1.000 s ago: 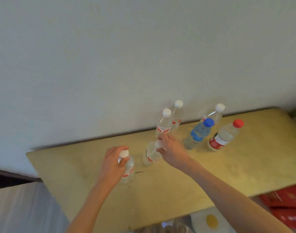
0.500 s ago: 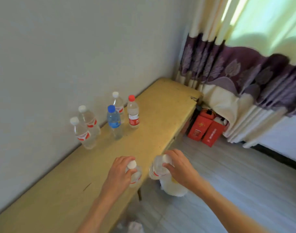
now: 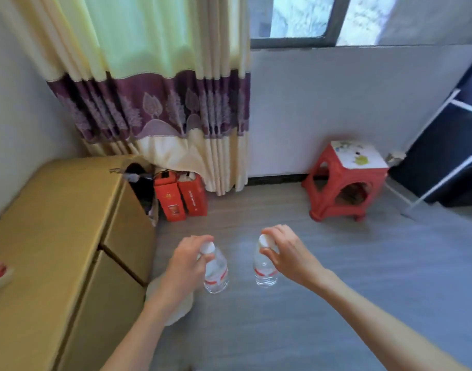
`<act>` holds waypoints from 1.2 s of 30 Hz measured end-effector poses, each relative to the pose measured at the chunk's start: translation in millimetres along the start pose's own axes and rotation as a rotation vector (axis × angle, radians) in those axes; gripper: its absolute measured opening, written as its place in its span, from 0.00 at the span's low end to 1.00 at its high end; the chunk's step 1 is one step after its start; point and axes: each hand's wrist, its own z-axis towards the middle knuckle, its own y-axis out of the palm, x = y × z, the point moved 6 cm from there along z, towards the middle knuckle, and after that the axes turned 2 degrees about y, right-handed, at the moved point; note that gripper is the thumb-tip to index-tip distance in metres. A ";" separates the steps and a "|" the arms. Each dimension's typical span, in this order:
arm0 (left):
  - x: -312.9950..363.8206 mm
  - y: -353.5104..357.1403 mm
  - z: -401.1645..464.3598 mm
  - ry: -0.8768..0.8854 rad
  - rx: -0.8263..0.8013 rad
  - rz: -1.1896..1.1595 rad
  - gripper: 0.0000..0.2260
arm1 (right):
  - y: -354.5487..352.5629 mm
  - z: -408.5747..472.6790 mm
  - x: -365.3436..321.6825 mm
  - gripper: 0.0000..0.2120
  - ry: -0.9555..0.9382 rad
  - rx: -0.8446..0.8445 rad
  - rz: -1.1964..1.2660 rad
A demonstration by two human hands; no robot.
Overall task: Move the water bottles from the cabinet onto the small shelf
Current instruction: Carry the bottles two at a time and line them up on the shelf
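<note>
Bottles hang over the floor [image 3: 336,303]: left hand [image 3: 188,259] grips one bottle [image 3: 216,271] by its neck, right hand [image 3: 285,250] grips another [image 3: 264,271]; cabinet [image 3: 55,223] left.

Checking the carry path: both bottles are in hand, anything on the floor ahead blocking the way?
Mostly clear. The left hand and right hand each hold a bottle by the cap over bare grey floor. A red stool stands ahead to the right by the wall. No small shelf is identifiable in view.
</note>
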 end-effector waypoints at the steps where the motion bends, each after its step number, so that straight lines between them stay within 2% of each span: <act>1: 20.0 21.1 11.7 0.044 -0.047 -0.002 0.14 | -17.6 -10.4 24.2 0.13 0.052 0.030 -0.011; 5: 98.0 107.0 54.9 0.218 -0.237 0.002 0.13 | -81.7 -54.9 115.7 0.15 0.291 0.182 0.002; 10: 188.5 217.3 98.9 0.390 -0.397 -0.008 0.13 | -145.7 -109.5 218.3 0.13 0.526 0.375 0.028; 22: 403.6 481.2 196.9 0.709 -0.724 -0.065 0.14 | -276.8 -195.5 444.0 0.15 1.015 0.584 0.037; 27: 485.0 570.0 205.1 0.834 -0.854 -0.052 0.15 | -328.8 -233.4 514.2 0.15 1.138 0.720 0.032; 30: 530.1 626.1 212.0 0.843 -0.911 -0.024 0.15 | -360.8 -254.8 563.0 0.15 1.192 0.783 0.032; 36: 626.4 746.4 212.2 0.826 -0.993 0.022 0.15 | -421.8 -305.7 677.8 0.16 1.224 0.755 0.041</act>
